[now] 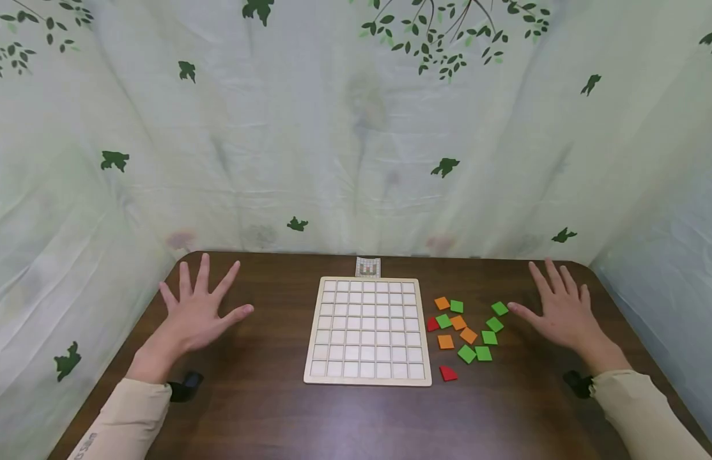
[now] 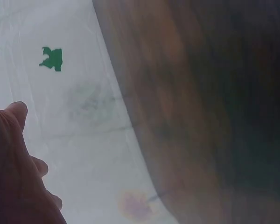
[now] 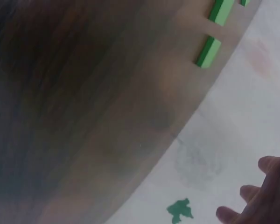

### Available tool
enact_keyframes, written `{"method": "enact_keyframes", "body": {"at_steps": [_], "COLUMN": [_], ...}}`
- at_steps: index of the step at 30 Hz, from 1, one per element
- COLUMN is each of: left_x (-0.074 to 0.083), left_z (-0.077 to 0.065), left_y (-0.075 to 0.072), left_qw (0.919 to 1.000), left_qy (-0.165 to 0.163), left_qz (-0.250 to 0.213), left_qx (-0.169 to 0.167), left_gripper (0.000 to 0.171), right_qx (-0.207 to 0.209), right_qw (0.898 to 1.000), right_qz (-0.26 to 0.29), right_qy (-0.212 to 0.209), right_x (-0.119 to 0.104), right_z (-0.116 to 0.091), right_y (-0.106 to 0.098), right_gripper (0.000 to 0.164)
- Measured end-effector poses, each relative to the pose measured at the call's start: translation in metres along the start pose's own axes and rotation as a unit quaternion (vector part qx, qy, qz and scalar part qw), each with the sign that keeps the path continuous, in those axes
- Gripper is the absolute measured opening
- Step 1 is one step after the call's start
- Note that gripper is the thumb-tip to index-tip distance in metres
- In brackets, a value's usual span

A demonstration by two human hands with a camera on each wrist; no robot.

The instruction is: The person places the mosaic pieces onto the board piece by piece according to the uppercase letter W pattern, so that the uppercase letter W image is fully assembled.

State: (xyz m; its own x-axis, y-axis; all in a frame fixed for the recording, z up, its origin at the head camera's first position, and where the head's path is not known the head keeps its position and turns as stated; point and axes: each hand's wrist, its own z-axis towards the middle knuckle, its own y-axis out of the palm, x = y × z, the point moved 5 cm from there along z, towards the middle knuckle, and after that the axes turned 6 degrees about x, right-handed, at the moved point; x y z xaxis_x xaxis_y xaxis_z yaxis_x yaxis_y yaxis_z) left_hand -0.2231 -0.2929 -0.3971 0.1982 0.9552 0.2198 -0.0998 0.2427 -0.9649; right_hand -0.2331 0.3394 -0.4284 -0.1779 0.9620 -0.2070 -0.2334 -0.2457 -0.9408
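Note:
My left hand [image 1: 196, 314] is spread wide over the left side of the table, fingers straight and holding nothing. On the right, my right hand [image 1: 565, 314] is spread the same way, its thumb close to a green tile [image 1: 499, 308]. Between the hands lies a pale wooden grid board [image 1: 367, 385] with rows of white squares. Beside its right edge are scattered several green tiles [image 1: 466, 354], several orange tiles [image 1: 445, 342] and red pieces [image 1: 448, 373]. In the right wrist view, green blocks [image 3: 208, 52] appear near the table's far edge.
A small printed card [image 1: 368, 267] lies behind the board at the far edge of the dark brown table [image 1: 264, 415]. A pale curtain [image 1: 344, 140] with leaf patterns hangs behind the table and along both sides. Dark wrist bands [image 1: 186, 386] sit at both sleeves.

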Motion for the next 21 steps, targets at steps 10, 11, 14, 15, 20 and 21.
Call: {"method": "enact_keyframes", "body": {"at_steps": [10,11,14,15,20,21], "left_x": [0.031,0.035,0.045,0.049,0.067,0.071], "left_z": [-0.005,-0.005,-0.006,-0.007,-0.009,-0.009], "left_y": [0.026,0.028,0.038,0.041,0.055,0.058], "left_qw": [0.9987,0.9983,0.9969,0.9965,0.9931,0.9924], "left_qy": [0.018,0.021,0.032,0.035,0.041,0.043], "left_qz": [-0.047,-0.052,-0.069,-0.073,-0.102,-0.106], "left_qx": [-0.012,-0.013,-0.020,-0.023,-0.040,-0.044], "left_gripper": [0.089,0.089,0.088,0.088,0.089,0.090], "right_qx": [-0.051,-0.057,-0.081,-0.087,-0.090,-0.089], "right_qw": [0.995,0.994,0.990,0.989,0.987,0.987], "right_qz": [0.071,0.081,0.107,0.111,0.109,0.107], "right_qy": [-0.041,-0.044,-0.045,-0.047,-0.073,-0.078], "right_x": [-0.011,-0.012,-0.013,-0.013,-0.017,-0.018], "right_z": [0.007,0.007,0.008,0.009,0.009,0.009], "right_y": [0.019,0.021,0.027,0.028,0.034,0.034], "right_gripper": [0.086,0.084,0.075,0.073,0.063,0.060]}}
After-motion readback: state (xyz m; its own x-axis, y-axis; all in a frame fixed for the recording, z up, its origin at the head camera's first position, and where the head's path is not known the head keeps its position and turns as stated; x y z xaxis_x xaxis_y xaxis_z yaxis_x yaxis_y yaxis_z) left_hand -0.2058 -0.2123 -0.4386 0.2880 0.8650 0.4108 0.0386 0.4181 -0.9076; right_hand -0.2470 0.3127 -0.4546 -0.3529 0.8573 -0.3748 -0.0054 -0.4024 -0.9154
